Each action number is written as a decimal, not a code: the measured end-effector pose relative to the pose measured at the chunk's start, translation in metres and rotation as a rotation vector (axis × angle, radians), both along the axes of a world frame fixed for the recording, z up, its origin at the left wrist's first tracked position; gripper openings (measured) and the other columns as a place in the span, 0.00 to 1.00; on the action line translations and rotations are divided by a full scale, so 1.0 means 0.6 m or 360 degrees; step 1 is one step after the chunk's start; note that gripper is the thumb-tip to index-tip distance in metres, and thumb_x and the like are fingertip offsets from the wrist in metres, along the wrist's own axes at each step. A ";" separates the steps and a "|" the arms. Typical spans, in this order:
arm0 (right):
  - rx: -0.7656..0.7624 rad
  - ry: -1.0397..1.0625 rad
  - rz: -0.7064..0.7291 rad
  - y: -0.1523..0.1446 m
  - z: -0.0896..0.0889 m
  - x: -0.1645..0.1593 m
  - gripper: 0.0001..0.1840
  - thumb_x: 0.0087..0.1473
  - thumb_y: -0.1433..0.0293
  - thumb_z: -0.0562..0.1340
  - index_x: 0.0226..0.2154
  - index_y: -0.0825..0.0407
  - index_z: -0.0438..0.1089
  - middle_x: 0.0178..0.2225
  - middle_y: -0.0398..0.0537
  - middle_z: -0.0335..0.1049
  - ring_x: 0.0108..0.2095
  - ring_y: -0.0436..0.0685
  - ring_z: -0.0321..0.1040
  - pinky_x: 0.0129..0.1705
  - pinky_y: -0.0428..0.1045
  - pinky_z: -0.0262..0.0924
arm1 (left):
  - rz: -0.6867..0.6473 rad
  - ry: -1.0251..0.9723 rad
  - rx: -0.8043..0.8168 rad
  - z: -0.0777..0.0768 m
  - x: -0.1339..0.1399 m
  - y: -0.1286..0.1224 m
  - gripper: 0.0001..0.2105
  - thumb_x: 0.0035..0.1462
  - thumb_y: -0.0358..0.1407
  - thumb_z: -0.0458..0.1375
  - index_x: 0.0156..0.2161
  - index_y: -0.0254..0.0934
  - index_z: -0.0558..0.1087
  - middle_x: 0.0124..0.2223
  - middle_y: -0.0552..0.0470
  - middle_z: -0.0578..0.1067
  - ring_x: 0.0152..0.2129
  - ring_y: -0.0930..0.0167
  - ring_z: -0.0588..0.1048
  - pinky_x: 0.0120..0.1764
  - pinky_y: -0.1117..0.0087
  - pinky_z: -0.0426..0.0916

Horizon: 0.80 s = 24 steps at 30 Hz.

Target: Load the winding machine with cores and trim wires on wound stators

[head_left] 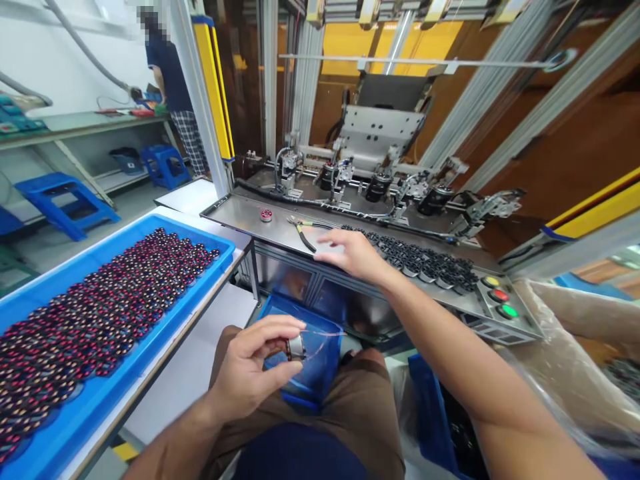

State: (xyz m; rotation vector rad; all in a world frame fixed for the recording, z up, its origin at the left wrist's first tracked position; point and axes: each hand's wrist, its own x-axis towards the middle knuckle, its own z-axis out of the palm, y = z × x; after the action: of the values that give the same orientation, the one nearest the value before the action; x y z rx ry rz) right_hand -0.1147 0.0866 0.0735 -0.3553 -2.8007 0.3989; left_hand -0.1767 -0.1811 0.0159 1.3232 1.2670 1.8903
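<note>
My left hand (pixel 263 363) is closed around a small round wound motor stator (pixel 296 347), pinched between thumb and fingers above my lap. Thin copper wires (pixel 325 334) trail from it to the right. My right hand (pixel 353 253) reaches over the metal ledge with thumb and fingers apart, nothing visibly between them. Just at its fingertips lie cutting pliers (pixel 304 235) with green-and-black handles, spread apart; whether the fingers touch them I cannot tell. Another stator, with red windings (pixel 266 215), sits on the ledge left of the pliers.
A blue tray (pixel 227 250) full of stators stands at left. Rows of black parts (pixel 425 260) line the ledge, right of my hand. Behind is a machine with several winding stations (pixel 380 187). Buttons (pixel 509 311) are at right, a blue bin (pixel 333 327) below. A person (pixel 175 80) stands far left.
</note>
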 end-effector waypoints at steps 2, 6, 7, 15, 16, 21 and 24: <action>0.0073 -0.0014 -0.0205 0.025 -0.022 -0.065 0.26 0.58 0.60 0.63 0.55 0.58 0.68 0.56 0.62 0.69 0.57 0.64 0.66 0.58 0.55 0.60 | 0.0097 -0.0182 -0.0009 -0.002 0.000 -0.002 0.18 0.54 0.25 0.65 0.49 0.43 0.76 0.52 0.46 0.76 0.50 0.65 0.76 0.48 0.70 0.74; 0.0151 -0.0158 -0.0420 0.046 -0.070 -0.137 0.38 0.57 0.54 0.62 0.61 0.61 0.59 0.60 0.72 0.61 0.62 0.75 0.57 0.60 0.66 0.52 | 0.0209 -0.0343 -0.0004 0.003 -0.008 -0.009 0.16 0.55 0.26 0.64 0.48 0.42 0.77 0.51 0.47 0.77 0.48 0.67 0.77 0.47 0.71 0.75; 0.0163 -0.0193 -0.0454 0.048 -0.079 -0.142 0.37 0.58 0.53 0.61 0.61 0.61 0.60 0.59 0.72 0.61 0.61 0.77 0.57 0.59 0.69 0.52 | 0.0253 -0.0354 0.0004 0.004 -0.011 -0.010 0.14 0.56 0.27 0.64 0.47 0.42 0.77 0.50 0.47 0.77 0.47 0.67 0.78 0.47 0.71 0.75; 0.0051 -0.0162 -0.0408 0.073 -0.082 -0.129 0.22 0.60 0.63 0.56 0.52 0.60 0.67 0.50 0.69 0.68 0.52 0.72 0.63 0.55 0.62 0.55 | 0.0422 -0.0412 -0.0055 0.003 -0.018 -0.007 0.08 0.59 0.28 0.61 0.42 0.41 0.78 0.47 0.49 0.80 0.47 0.70 0.78 0.50 0.73 0.73; -0.0007 -0.0136 -0.0405 0.076 -0.075 -0.125 0.21 0.60 0.62 0.55 0.48 0.60 0.69 0.48 0.68 0.70 0.50 0.71 0.65 0.54 0.61 0.56 | 0.0416 -0.0416 -0.0059 0.003 -0.016 -0.006 0.08 0.59 0.28 0.61 0.42 0.40 0.78 0.46 0.49 0.81 0.47 0.70 0.78 0.49 0.73 0.73; -0.0410 0.0031 -0.0361 0.053 -0.032 -0.059 0.34 0.65 0.57 0.33 0.49 0.58 0.67 0.38 0.61 0.74 0.38 0.62 0.72 0.42 0.55 0.66 | 0.0368 -0.0496 -0.0066 0.006 -0.004 0.003 0.07 0.58 0.29 0.62 0.41 0.41 0.79 0.45 0.50 0.81 0.45 0.69 0.79 0.48 0.72 0.73; -0.1059 0.0337 -0.0161 -0.020 -0.032 0.033 0.33 0.64 0.53 0.36 0.56 0.55 0.60 0.39 0.58 0.74 0.35 0.61 0.74 0.40 0.56 0.70 | 0.0342 -0.0584 -0.0106 0.006 0.001 0.009 0.05 0.57 0.30 0.63 0.39 0.40 0.79 0.44 0.49 0.81 0.43 0.69 0.79 0.46 0.72 0.74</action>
State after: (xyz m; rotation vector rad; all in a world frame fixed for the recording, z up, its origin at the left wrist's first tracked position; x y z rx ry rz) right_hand -0.0948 0.0749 0.0541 -0.5484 -2.3605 1.2615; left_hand -0.1762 -0.1758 0.0193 0.7824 1.3029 2.0959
